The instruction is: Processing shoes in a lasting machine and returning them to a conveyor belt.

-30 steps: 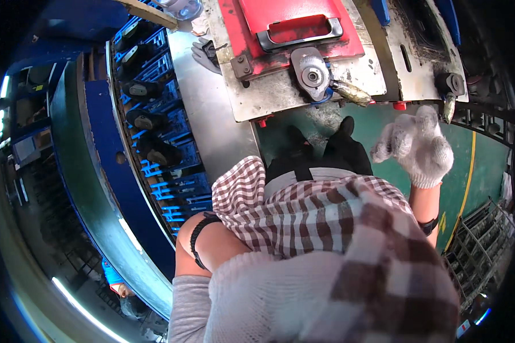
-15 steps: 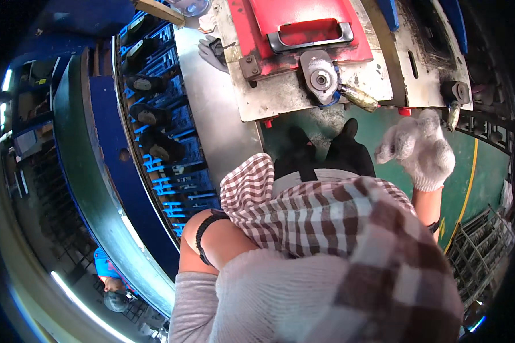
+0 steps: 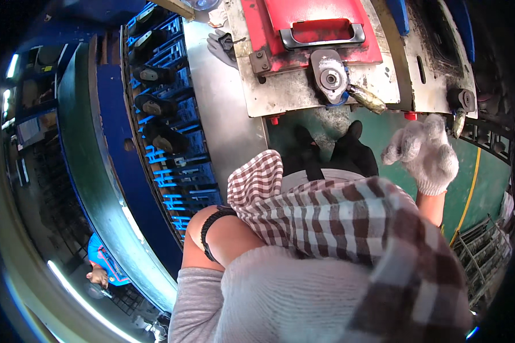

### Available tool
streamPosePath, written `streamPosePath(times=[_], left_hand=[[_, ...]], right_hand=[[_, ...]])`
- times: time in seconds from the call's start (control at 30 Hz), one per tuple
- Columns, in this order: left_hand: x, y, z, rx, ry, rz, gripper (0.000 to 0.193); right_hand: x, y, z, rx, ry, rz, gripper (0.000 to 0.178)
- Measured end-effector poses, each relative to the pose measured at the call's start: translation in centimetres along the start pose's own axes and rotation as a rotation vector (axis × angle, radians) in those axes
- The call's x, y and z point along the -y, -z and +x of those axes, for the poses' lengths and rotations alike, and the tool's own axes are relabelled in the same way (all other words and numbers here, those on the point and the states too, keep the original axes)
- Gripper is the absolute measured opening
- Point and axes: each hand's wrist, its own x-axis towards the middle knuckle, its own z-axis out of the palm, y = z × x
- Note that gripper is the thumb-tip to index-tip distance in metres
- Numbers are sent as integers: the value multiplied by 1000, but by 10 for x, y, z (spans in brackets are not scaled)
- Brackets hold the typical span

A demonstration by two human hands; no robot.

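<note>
My right hand, in a whitish knit glove, hangs over the green floor near the front edge of the metal worktable. Its fingers are bent but apart, with nothing visible in them. My left arm is folded close to the camera, and the pale knit glove of my left hand fills the lower middle. That hand's fingers are out of sight. Brown-and-white checked cloth of my clothing lies beside it. Ahead on the worktable sits a red machine cover with a black handle; a wrapped lever sticks out below it.
On the left, a blue rack carries several dark shoe-shaped pieces. A grey glove rests on the metal ledge. Another person is beyond the long green-topped surface. A metal rack stands at the right.
The view has shifted slightly, so the machine and ledge appear farther right and lower. The other person appears farther left. My hands keep nearly the same pose.
</note>
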Motion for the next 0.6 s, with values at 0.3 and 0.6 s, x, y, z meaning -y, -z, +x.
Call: streamPosePath(times=[0.3,0.6], left_hand=[[-1,-8,4,-194,-4,-10,33],[65,-164,-68,30,374,-1406,36]], right_hand=[[1,3,-11,-46,20,5,54],[-1,-2,-17,-48,17,52,53]])
